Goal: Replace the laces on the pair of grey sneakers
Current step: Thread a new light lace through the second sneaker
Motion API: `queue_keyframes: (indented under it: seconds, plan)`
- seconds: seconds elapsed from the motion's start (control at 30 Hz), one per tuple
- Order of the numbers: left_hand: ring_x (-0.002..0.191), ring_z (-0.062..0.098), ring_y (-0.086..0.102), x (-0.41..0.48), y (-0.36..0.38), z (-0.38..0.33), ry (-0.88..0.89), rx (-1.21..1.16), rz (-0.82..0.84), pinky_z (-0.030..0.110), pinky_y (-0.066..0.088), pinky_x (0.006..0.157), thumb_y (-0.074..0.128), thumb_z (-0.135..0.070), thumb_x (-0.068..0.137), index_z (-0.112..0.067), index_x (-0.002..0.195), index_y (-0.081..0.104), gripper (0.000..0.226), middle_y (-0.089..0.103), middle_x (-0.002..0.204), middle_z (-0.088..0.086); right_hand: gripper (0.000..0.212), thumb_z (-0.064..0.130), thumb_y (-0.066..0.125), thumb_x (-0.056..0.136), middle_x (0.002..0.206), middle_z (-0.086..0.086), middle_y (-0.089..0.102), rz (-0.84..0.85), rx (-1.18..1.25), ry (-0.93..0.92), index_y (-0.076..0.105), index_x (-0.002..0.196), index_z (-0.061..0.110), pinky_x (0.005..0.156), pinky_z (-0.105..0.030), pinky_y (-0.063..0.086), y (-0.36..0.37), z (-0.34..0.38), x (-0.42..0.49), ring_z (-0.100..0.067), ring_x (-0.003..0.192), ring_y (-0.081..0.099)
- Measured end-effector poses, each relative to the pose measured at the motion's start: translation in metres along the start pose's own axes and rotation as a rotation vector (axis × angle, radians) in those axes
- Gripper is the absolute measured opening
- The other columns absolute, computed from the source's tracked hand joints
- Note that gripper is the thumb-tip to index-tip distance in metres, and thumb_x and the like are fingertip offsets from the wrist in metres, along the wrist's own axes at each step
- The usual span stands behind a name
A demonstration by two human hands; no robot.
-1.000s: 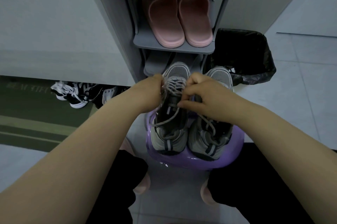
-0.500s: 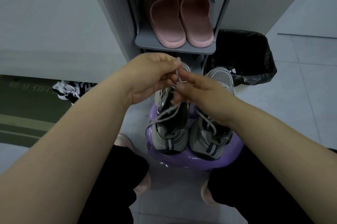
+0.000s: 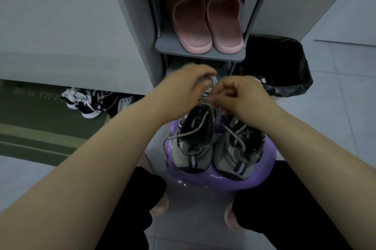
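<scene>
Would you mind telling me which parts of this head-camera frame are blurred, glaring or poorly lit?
Head view: dim, cool light throughout; the left hand is smeared by motion blur, while the right hand pinching the grey lace looks sharper; a small glare spot sits on the purple stool.

Site: home entryway, seen at floor level. Evidence: a grey shoe rack (image 3: 200, 56) against the wall, with pink slippers (image 3: 191, 22) paired on its shelf. Black-and-white sneakers (image 3: 89, 103) lie loose at the edge of a green mat (image 3: 36, 127) with pale lettering. A small bin (image 3: 278, 62) with a black liner stands beside the rack. Pale tiled floor (image 3: 335, 117). Grey sneakers (image 3: 195, 148) sit on a low purple plastic stool (image 3: 254, 182). Dim indoor light.
</scene>
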State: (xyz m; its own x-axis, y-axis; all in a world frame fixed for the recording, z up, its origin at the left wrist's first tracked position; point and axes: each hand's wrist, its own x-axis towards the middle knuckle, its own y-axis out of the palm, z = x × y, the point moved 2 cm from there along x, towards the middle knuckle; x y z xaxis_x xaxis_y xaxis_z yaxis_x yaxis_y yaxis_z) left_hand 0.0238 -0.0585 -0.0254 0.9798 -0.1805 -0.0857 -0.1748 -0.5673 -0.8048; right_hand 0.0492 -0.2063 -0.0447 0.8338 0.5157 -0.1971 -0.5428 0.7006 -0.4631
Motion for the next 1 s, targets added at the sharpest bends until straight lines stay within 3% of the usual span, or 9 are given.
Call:
queue_keyframes:
  seconds: [0.07,0.13,0.23,0.33,0.4,0.53,0.73,0.87,1.0]
  plan:
    - [0.074,0.002,0.058,-0.003,0.009,-0.01,-0.051,-0.174,0.172,0.014,0.042,0.067,0.039,-0.026,0.098,-0.017,0.117,0.053,0.025,0.062,0.091,-0.008,0.006,0.004,0.065,0.082,0.061,0.004,0.061,-0.069,0.01,-0.073,0.066,0.08,0.009,0.052,-0.007,0.04,0.003,0.004,0.002,0.004,0.048,0.051]
    - [0.059,0.0,0.053,-0.002,0.005,-0.003,-0.102,-0.107,0.21,0.018,0.042,0.06,0.041,-0.03,0.097,-0.018,0.109,0.057,0.023,0.06,0.071,-0.01,0.004,0.006,0.066,0.082,0.063,0.004,0.061,-0.085,0.011,-0.075,0.068,0.083,0.01,0.055,-0.006,0.041,0.004,0.005,0.005,0.003,0.054,0.052]
    - [0.069,0.017,0.062,-0.002,-0.013,0.014,-0.151,-0.031,0.14,0.027,0.048,0.064,0.053,-0.025,0.092,-0.015,0.095,0.067,0.018,0.062,0.065,-0.011,0.004,0.019,0.07,0.08,0.061,0.004,0.059,-0.148,-0.132,-0.01,0.068,0.077,0.017,0.055,-0.013,0.041,0.003,-0.003,0.01,-0.006,0.052,0.052]
    - [0.072,0.013,0.063,-0.005,-0.018,0.026,-0.224,-0.038,0.12,0.016,0.047,0.058,0.061,-0.018,0.087,-0.019,0.089,0.07,0.009,0.066,0.072,-0.009,0.025,0.038,0.064,0.083,0.061,0.001,0.053,-0.133,-0.346,-0.006,0.07,0.073,0.016,0.055,-0.025,0.038,0.017,-0.005,0.011,-0.013,0.056,0.048]
    - [0.077,0.011,0.063,-0.006,-0.012,0.03,-0.252,0.014,0.153,0.017,0.046,0.069,0.064,-0.016,0.085,-0.017,0.09,0.071,0.009,0.069,0.079,-0.004,0.036,0.046,0.061,0.083,0.067,-0.004,0.051,-0.122,-0.415,-0.039,0.069,0.071,0.012,0.061,-0.029,0.04,0.034,-0.004,0.008,-0.018,0.065,0.05]
    - [0.081,0.01,0.061,-0.009,-0.002,0.03,-0.278,0.081,0.172,0.022,0.045,0.075,0.064,-0.016,0.084,-0.017,0.084,0.07,0.007,0.056,0.067,-0.016,0.029,0.031,0.068,0.08,0.067,0.004,0.042,-0.122,-0.326,-0.039,0.064,0.07,0.005,0.068,-0.028,0.039,0.052,-0.009,0.005,-0.01,0.074,0.043]
    - [0.082,0.015,0.06,-0.012,0.001,0.031,-0.28,0.106,0.183,0.025,0.045,0.073,0.061,-0.016,0.083,-0.017,0.081,0.067,0.006,0.052,0.066,-0.016,0.013,0.022,0.07,0.08,0.072,0.011,0.038,-0.067,-0.161,0.034,0.069,0.083,0.009,0.059,-0.001,0.033,0.049,-0.012,0.006,0.002,0.066,0.04]
    - [0.079,0.013,0.054,-0.012,0.003,0.028,-0.266,0.141,0.171,0.023,0.04,0.071,0.061,-0.017,0.083,-0.014,0.086,0.067,0.007,0.053,0.072,-0.009,0.016,0.023,0.073,0.077,0.068,0.014,0.041,-0.113,-0.145,0.042,0.071,0.084,0.008,0.058,-0.005,0.034,0.048,-0.012,0.005,0.003,0.062,0.043]
    - [0.088,0.018,0.06,-0.012,0.005,0.024,-0.256,0.147,0.176,0.026,0.043,0.074,0.061,-0.019,0.083,-0.012,0.09,0.068,0.012,0.062,0.088,0.001,0.018,0.024,0.075,0.075,0.071,0.015,0.041,-0.125,-0.14,0.034,0.07,0.084,0.01,0.06,-0.008,0.033,0.049,-0.013,0.004,0.002,0.064,0.043]
